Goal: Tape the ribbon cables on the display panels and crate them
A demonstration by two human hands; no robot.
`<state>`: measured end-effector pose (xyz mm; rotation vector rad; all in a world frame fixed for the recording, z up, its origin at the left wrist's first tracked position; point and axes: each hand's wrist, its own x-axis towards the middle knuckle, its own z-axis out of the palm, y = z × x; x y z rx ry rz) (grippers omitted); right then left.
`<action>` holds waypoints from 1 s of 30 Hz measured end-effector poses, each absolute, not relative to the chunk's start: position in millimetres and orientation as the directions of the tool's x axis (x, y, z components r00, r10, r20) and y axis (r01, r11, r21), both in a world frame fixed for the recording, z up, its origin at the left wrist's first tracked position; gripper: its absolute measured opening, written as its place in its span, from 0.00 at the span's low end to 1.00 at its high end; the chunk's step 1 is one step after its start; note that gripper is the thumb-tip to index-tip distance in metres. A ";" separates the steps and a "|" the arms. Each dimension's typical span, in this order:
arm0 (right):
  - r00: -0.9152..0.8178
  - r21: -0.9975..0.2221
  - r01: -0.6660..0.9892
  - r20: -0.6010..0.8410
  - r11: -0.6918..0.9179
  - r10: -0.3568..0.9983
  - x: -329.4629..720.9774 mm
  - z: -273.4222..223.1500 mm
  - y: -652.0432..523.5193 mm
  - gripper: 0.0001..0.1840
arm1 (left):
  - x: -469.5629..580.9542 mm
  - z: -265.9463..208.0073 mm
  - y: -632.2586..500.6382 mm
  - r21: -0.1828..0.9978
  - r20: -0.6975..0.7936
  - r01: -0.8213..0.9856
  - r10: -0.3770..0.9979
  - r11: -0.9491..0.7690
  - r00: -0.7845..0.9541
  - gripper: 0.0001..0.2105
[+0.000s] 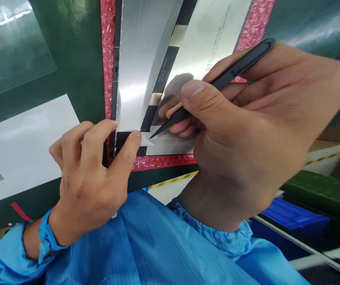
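Observation:
My right hand [247, 111] grips black tweezers [226, 75], their fine tips pointing down and to the left. The tips meet a small white strip [146, 139] at the near edge of a flat dark device [127, 136] with silver panels [140, 55]. My left hand [93, 178] has its fingers apart. Its thumb tip presses at the left end of the strip, and one fingertip rests by the device's left edge. A blue wrist strap [48, 237] circles the left wrist. My right hand covers part of the device's right side.
Pink bubble wrap [164, 161] lies under the device on a green table mat [82, 71]. To the left are a white sheet with grey squares [30, 134] and a clear plastic sheet [12, 47]. A blue bin [297, 215] stands below at right.

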<state>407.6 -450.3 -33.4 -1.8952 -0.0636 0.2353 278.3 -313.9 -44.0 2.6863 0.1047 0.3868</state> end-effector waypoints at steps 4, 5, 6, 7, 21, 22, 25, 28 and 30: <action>0.980 -0.934 -0.063 -0.124 -0.352 0.153 407.3 -34.1 -449.8 0.04 | 278.8 -41.2 -310.7 0.464 0.251 0.025 0.158 -0.886 0.955 0.14; 0.981 -0.935 -0.065 -0.123 -0.349 0.147 407.3 -34.4 -449.7 0.04 | 278.7 -40.9 -310.4 0.466 0.250 0.022 0.155 -0.884 0.956 0.14; 0.982 -0.937 -0.068 -0.124 -0.343 0.143 407.4 -34.8 -449.7 0.05 | 278.6 -40.8 -310.5 0.467 0.258 0.012 0.149 -0.884 0.955 0.13; 0.983 -0.940 -0.071 -0.124 -0.334 0.138 407.5 -35.2 -449.7 0.06 | 278.5 -40.9 -311.0 0.467 0.267 0.001 0.142 -0.884 0.953 0.13; 1.000 -0.954 0.017 0.015 -0.301 0.009 411.2 -41.3 -459.1 0.10 | 273.6 -40.2 -313.4 0.327 0.226 0.004 0.082 -0.945 0.971 0.16; 1.000 -0.964 0.023 0.025 -0.264 -0.005 411.8 -44.8 -461.1 0.11 | 273.7 -39.5 -314.3 0.316 0.217 -0.001 0.071 -0.949 0.974 0.16; 0.997 -0.981 0.044 0.054 -0.188 -0.048 409.3 -53.8 -460.1 0.11 | 275.6 -38.1 -318.4 0.267 0.168 -0.036 0.010 -0.963 0.986 0.18; 0.983 -0.981 0.101 0.124 -0.163 -0.133 403.7 -56.1 -452.6 0.10 | 278.1 -38.0 -322.6 0.227 0.089 -0.061 -0.041 -0.972 0.995 0.23; 0.977 -0.985 0.118 0.138 -0.128 -0.160 401.2 -54.9 -449.1 0.10 | 278.2 -38.9 -324.3 0.221 0.071 -0.053 -0.038 -0.974 0.997 0.24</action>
